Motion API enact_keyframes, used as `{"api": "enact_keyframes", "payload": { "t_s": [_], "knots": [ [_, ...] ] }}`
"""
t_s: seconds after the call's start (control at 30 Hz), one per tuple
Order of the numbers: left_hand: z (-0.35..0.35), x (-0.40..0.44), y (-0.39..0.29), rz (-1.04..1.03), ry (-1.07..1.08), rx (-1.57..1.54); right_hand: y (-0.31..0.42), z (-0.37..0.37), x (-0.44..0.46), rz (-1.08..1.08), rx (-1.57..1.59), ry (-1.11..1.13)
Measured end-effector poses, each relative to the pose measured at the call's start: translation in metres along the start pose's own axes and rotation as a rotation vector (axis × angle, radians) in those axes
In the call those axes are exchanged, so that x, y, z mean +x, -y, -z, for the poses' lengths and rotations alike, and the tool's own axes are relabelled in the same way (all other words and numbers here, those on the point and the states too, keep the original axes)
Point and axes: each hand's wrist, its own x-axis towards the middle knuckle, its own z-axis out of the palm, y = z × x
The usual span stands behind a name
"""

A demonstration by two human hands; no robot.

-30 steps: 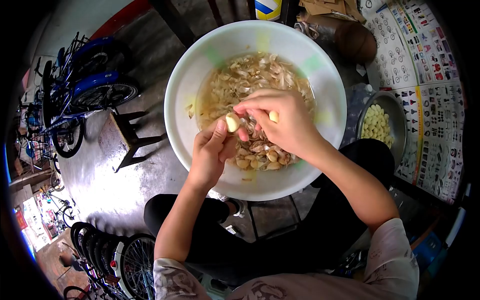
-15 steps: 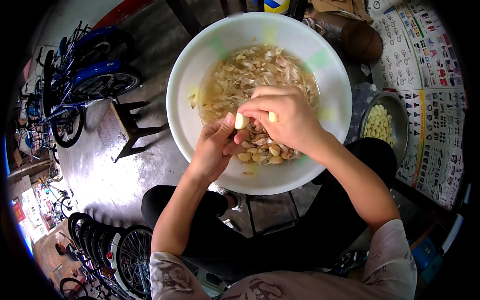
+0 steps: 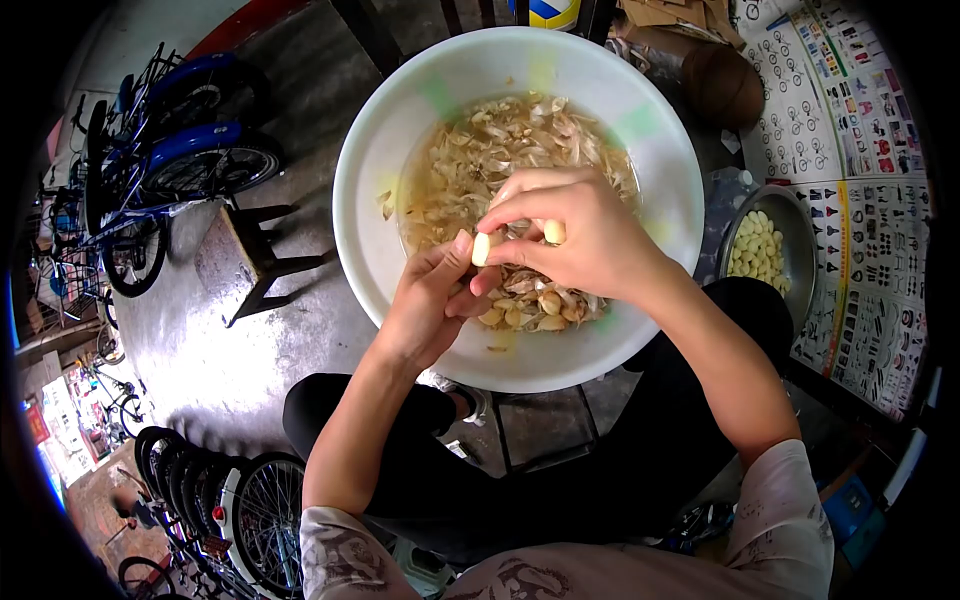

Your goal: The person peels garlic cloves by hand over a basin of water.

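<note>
A pale peeled garlic clove (image 3: 481, 250) is pinched between the fingertips of both hands, above a big white basin (image 3: 385, 130). My left hand (image 3: 430, 300) grips it from the left with thumb and fingers. From the right, my right hand (image 3: 585, 235) closes thumb and index finger on the same clove. A second peeled clove (image 3: 554, 232) is tucked in the right hand near the base of the fingers. Below the hands, loose garlic skins (image 3: 500, 145) float in cloudy water. Unpeeled cloves (image 3: 530, 312) cluster at the near side of the basin, partly hidden by the hands.
At the right, a metal bowl (image 3: 803, 260) holds many peeled cloves. Newspaper-like printed sheets (image 3: 870, 270) cover the surface beside it. A wooden stool (image 3: 235, 262) and parked bicycles (image 3: 215, 150) stand to the left. A brown ball (image 3: 722, 84) lies behind the basin's right side.
The right thumb has come out toward the clove at the fingertips, and that clove has turned slightly. The clove tucked in the right hand has shifted a little. Both hands stay over the basin.
</note>
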Motion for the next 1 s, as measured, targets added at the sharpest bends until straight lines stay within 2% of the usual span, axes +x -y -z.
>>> {"api": "enact_keyframes", "payload": {
  "t_s": [0.07,0.2,0.3,0.37,0.4,0.47,0.53,0.6,0.7,0.77,0.8,0.87,0.9,0.97,1.0],
  "knots": [
    [0.003,0.001,0.001,-0.002,-0.007,-0.01,0.006,0.002,0.0,-0.07,-0.085,0.045],
    [0.004,0.003,0.001,-0.019,0.018,0.021,-0.005,-0.005,-0.004,-0.079,-0.173,0.063],
    [-0.003,0.003,-0.005,-0.022,-0.01,0.036,-0.016,-0.004,-0.002,0.044,-0.188,-0.057],
    [-0.001,0.005,-0.006,-0.035,-0.038,0.029,-0.012,0.006,0.002,-0.186,-0.127,-0.271],
    [0.003,0.009,-0.007,-0.098,-0.06,0.074,-0.014,0.011,0.003,-0.186,-0.125,-0.266],
    [0.011,0.016,-0.01,-0.161,-0.085,0.121,-0.021,0.023,0.006,-0.281,-0.23,-0.232],
    [0.018,0.026,-0.014,-0.255,-0.298,0.338,-0.033,0.024,0.008,-0.345,-0.206,-0.151],
    [0.029,0.039,-0.019,-0.269,-0.27,0.358,-0.037,0.02,0.015,-0.669,-0.474,0.195],
    [0.039,0.058,-0.024,-0.27,-0.344,0.435,-0.055,0.006,0.013,-0.696,-0.508,0.24],
    [0.045,0.066,-0.027,-0.321,-0.36,0.731,-0.072,-0.005,0.009,-0.781,-0.447,0.229],
    [0.05,0.069,-0.024,-0.319,-0.361,0.726,-0.087,-0.009,0.002,-0.782,-0.448,0.234],
    [0.057,0.073,-0.019,-0.375,-0.412,1.233,-0.113,-0.013,-0.013,-0.498,-0.424,0.21],
    [0.052,0.071,-0.021,-0.374,-0.413,1.232,-0.109,-0.012,-0.01,-0.498,-0.424,0.212],
    [0.039,0.066,-0.026,-0.136,-0.37,1.31,-0.092,-0.009,0.004,-0.984,0.568,0.28],
    [0.046,0.07,-0.022,-0.139,-0.369,1.306,-0.086,-0.009,0.007,-0.984,0.564,0.281]
  ]
}}
